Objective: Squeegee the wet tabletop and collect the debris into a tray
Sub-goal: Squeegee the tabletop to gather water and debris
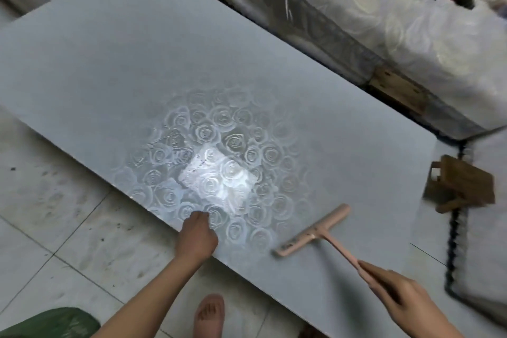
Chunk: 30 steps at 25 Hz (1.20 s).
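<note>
A pale pink squeegee (312, 233) lies with its blade on the grey rose-patterned tabletop (137, 63), near the front right. My right hand (395, 291) grips the end of its thin handle. My left hand (196, 236) rests at the table's near edge with its fingers curled under, holding nothing that I can see. A bright light reflection glares on the wet-looking patch just beyond it. No tray is in view.
A small wooden stool (461, 186) stands off the table's right end beside a dark beaded cord (452, 241). A covered mattress (411, 35) runs along the far side. Tiled floor (55, 214), a green bag (49, 324) and my foot (210, 315) lie below.
</note>
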{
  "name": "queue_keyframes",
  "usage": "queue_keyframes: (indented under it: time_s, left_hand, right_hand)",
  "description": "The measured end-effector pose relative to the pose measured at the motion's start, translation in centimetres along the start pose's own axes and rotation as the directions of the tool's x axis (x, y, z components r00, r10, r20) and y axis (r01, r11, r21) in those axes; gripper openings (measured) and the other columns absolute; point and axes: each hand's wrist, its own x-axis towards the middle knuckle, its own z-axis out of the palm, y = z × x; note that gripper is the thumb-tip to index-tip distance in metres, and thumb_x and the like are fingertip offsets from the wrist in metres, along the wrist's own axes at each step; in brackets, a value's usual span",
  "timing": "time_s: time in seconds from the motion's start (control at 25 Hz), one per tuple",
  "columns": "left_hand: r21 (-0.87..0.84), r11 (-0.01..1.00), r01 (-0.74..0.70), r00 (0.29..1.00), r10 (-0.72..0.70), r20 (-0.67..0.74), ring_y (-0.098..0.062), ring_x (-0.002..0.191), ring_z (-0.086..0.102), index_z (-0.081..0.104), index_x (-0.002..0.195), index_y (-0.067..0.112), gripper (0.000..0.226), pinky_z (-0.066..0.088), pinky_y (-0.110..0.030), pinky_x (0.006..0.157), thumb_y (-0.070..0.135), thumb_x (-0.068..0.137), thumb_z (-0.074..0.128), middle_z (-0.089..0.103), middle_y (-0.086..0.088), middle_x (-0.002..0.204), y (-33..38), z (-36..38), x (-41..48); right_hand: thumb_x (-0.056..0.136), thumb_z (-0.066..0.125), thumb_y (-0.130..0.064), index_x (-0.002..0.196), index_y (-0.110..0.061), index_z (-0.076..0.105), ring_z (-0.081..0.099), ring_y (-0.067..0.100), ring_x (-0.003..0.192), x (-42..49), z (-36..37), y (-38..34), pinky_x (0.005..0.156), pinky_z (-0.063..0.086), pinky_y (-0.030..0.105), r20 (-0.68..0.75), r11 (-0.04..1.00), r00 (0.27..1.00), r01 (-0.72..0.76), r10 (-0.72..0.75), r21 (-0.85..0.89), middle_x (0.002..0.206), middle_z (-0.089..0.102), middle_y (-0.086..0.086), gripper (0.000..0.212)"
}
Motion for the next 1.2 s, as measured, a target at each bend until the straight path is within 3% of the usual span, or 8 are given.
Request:
queue_keyframes:
  time_s: [0.12, 0.24, 0.4, 0.56, 0.72, 0.88, 1.04, 1.2]
  left_hand:
    - [0.19, 0.982, -0.002, 1.0, 0.005, -0.012, -0.029, 0.141, 0.024, 0.035, 0.138, 0.005, 0.048, 0.029, -0.037, 0.11, 0.013, 0.091, 0.039, 0.02, -0.015, 0.155, 2.3, 1.9, 0.8]
    - [0.292, 0.953, 0.079, 0.997, -0.069, -0.044, -0.028, 0.146, 0.01, 0.021, 0.146, 0.004, 0.058, 0.019, -0.04, 0.116, 0.018, 0.092, 0.038, 0.004, -0.016, 0.159, 3.5, 4.2, 1.4]
    - [0.289, 0.927, 0.24, 0.969, -0.209, -0.133, -0.031, 0.146, 0.004, 0.018, 0.145, -0.001, 0.059, 0.016, -0.043, 0.117, 0.02, 0.093, 0.036, 0.0, -0.018, 0.158, 5.8, 6.3, 2.0]
    - [0.212, 0.897, 0.387, 0.919, -0.356, -0.17, -0.032, 0.147, -0.003, 0.011, 0.148, -0.003, 0.064, 0.011, -0.044, 0.118, 0.019, 0.093, 0.036, -0.006, -0.019, 0.158, 8.5, 7.0, 2.5]
    - [0.187, 0.883, 0.431, 0.901, -0.407, -0.152, -0.03, 0.148, -0.004, 0.006, 0.149, -0.001, 0.064, 0.013, -0.045, 0.118, 0.019, 0.095, 0.033, -0.008, -0.018, 0.158, 8.9, 6.9, 3.3]
    - [0.208, 0.881, 0.425, 0.905, -0.414, -0.096, -0.029, 0.148, -0.003, 0.009, 0.149, 0.0, 0.067, 0.011, -0.045, 0.118, 0.017, 0.092, 0.04, -0.009, -0.018, 0.159, 8.4, 6.6, 3.8]
    - [0.298, 0.85, 0.433, 0.9, -0.429, -0.085, -0.029, 0.147, 0.006, 0.015, 0.148, 0.0, 0.064, 0.013, -0.044, 0.118, 0.018, 0.092, 0.039, -0.003, -0.018, 0.159, 8.8, 6.1, 4.0]
    - [0.284, 0.834, 0.474, 0.88, -0.463, -0.11, -0.025, 0.146, 0.01, 0.021, 0.147, 0.002, 0.061, 0.013, -0.045, 0.117, 0.023, 0.093, 0.037, 0.001, -0.014, 0.159, 9.5, 5.1, 4.0]
  right_hand:
    - [0.092, 0.057, -0.032, 0.126, -0.052, 0.049, 0.064, 0.014, 0.093, 1.3, 0.5, 2.5, 0.078, 0.045, 0.023, 0.014, 0.999, 1.0, 0.005, -0.004, -0.037, 0.086, 0.059, -0.009, 0.04]
    - [0.098, 0.044, -0.028, 0.14, -0.049, 0.034, 0.058, 0.024, 0.081, 8.7, 1.0, -0.6, 0.071, 0.044, 0.032, -0.021, 0.982, 0.983, 0.182, -0.183, -0.04, 0.08, 0.047, -0.001, 0.048]
    - [0.1, 0.034, -0.027, 0.144, -0.043, 0.03, 0.055, 0.034, 0.09, 18.3, -1.0, -8.5, 0.075, 0.045, 0.037, -0.037, 0.925, 0.925, 0.376, -0.378, -0.057, 0.094, 0.053, 0.011, 0.046]
    - [0.099, 0.033, -0.039, 0.137, -0.05, 0.033, 0.057, 0.029, 0.084, 19.5, -5.9, -1.9, 0.065, 0.04, 0.034, -0.039, 0.845, 0.854, 0.507, -0.52, -0.167, 0.081, 0.048, 0.0, 0.039]
    - [0.097, 0.036, -0.038, 0.14, -0.058, 0.023, 0.06, 0.023, 0.085, 18.6, -8.5, 3.9, 0.071, 0.043, 0.031, 0.123, 0.849, 0.886, 0.464, -0.447, -0.252, 0.082, 0.046, -0.005, 0.049]
    - [0.099, 0.034, -0.026, 0.144, -0.053, 0.013, 0.046, 0.027, 0.072, 22.8, -5.8, -3.8, 0.064, 0.037, 0.033, 0.066, 0.728, 0.748, 0.66, -0.66, -0.186, 0.078, 0.041, 0.002, 0.057]
    - [0.096, 0.039, -0.016, 0.144, -0.034, 0.035, 0.053, 0.031, 0.083, 27.0, -4.5, -12.6, 0.065, 0.036, 0.031, 0.113, 0.771, 0.783, 0.622, -0.611, -0.14, 0.094, 0.056, 0.011, 0.051]
    - [0.099, 0.041, -0.032, 0.139, -0.047, 0.037, 0.058, 0.027, 0.08, 22.7, -8.0, -2.5, 0.068, 0.045, 0.034, 0.117, 0.795, 0.792, 0.606, -0.599, -0.03, 0.083, 0.055, 0.005, 0.044]
